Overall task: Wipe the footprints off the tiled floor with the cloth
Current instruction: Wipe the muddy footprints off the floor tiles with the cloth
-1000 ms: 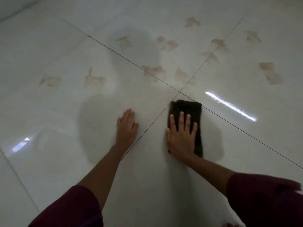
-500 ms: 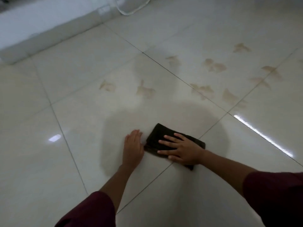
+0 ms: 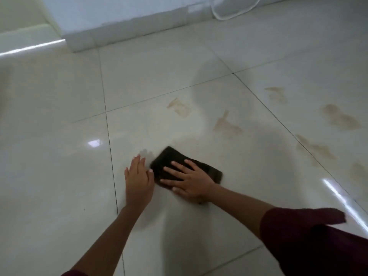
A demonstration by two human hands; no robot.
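A dark folded cloth (image 3: 169, 159) lies flat on the glossy cream tiled floor (image 3: 59, 176). My right hand (image 3: 189, 181) presses down on it with fingers spread, pointing left. My left hand (image 3: 139, 181) rests flat on the tile just left of the cloth, thumb nearly touching its edge. Brown footprints mark the tiles beyond: one (image 3: 179, 107) far ahead of the cloth, one (image 3: 227, 125) closer and to the right, and several more (image 3: 340, 117) along the right side.
A white wall base (image 3: 127, 30) runs across the back, with a pale step (image 3: 29, 42) at the back left. A white cable (image 3: 225, 15) loops on the floor at the top right. Dark red sleeves cover both my arms low in the frame.
My right hand has slid the cloth leftwards across the grout line, up against my left hand. My view has swung left, so the footprints now sit to the right and the wall shows.
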